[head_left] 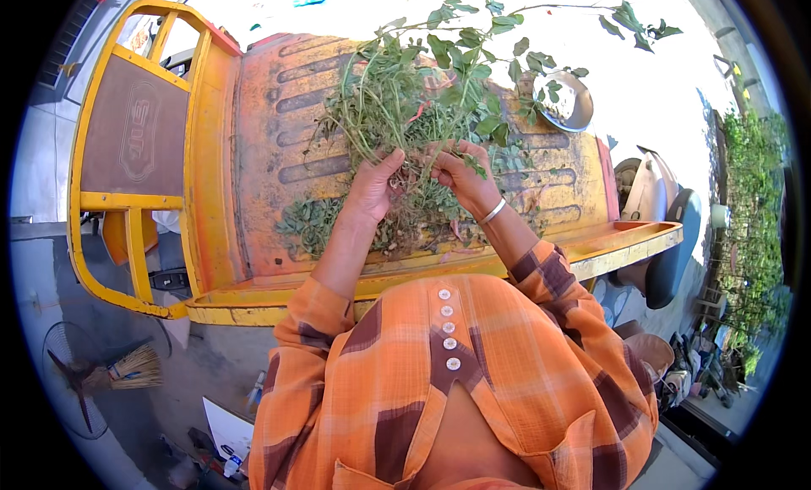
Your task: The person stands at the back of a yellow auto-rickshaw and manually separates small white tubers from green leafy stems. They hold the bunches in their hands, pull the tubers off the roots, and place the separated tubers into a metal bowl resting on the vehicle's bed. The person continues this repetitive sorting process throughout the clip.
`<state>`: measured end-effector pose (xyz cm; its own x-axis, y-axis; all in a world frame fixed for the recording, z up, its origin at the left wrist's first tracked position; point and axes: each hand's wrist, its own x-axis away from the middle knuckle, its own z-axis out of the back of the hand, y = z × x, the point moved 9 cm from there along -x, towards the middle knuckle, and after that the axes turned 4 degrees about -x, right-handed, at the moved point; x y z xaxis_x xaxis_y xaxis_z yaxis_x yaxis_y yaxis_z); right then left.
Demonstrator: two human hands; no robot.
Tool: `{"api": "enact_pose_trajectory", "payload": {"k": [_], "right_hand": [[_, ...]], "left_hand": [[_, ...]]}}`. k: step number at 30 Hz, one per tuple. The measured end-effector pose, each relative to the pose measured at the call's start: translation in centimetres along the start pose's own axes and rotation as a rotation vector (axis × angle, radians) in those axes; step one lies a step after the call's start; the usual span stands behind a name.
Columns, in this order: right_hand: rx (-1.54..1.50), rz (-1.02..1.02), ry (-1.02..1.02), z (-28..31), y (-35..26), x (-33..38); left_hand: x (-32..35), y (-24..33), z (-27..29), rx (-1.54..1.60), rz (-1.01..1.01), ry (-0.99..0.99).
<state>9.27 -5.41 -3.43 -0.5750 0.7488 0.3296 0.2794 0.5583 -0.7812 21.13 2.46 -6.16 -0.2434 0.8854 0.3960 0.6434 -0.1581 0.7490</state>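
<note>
Over an orange and yellow metal cargo bed (296, 68), both my hands are closed on a bunch of uprooted leafy plants (372, 110) that look like peanut plants. My left hand (374, 186) grips the lower stems, thumb up, beside the tangled roots. Just to its right, my right hand (466, 179) has its fingers bent in at the same roots and stems; what its fingertips pinch is hidden. Long leafy stems reach away from me and to the right. Under my hands lie loose leaves (308, 224), roots and soil crumbs.
A metal bowl (583, 118) with pale pieces in it stands at the bed's far right. The bed has a yellow rail frame (193, 118) on the left and a raised near edge (253, 308). A straw broom (135, 369) lies at lower left; a dark seat (676, 245) is at right.
</note>
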Motion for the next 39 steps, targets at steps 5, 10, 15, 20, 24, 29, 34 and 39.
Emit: {"api": "enact_pose_trajectory", "payload": {"k": [5,10,15,20,24,29,34,39], "right_hand": [[-0.111,-0.043,-0.075,0.0,-0.3,-1.0],[0.765,0.509,0.057,-0.7,-4.3,-0.1],[0.683,0.307,-0.103,1.7,-4.1,-1.7],[0.265,0.026,-0.338,-3.2,-3.0,1.7],[0.292,0.005,-0.298,-3.3,-2.1,1.4],[0.138,-0.112,-0.19,-1.4,-0.3,0.0],[0.09,-0.138,-0.158,-1.5,-0.2,-0.1],[0.531,0.168,-0.075,-1.7,-1.4,-0.8]], "left_hand": [[0.9,0.5,-0.3,-0.001,0.037,0.065],[1.2,1.6,-1.8,-0.021,-0.056,-0.037],[1.3,2.0,-2.2,0.035,-0.078,-0.086],[1.0,1.6,-1.9,0.076,-0.055,-0.066],[0.4,1.1,-1.2,0.042,-0.087,-0.081],[0.2,0.5,-1.6,0.108,-0.039,-0.082],[-0.1,-0.3,-1.0,0.125,0.002,-0.065],[-0.9,-1.9,0.6,0.149,0.023,0.031]]}}
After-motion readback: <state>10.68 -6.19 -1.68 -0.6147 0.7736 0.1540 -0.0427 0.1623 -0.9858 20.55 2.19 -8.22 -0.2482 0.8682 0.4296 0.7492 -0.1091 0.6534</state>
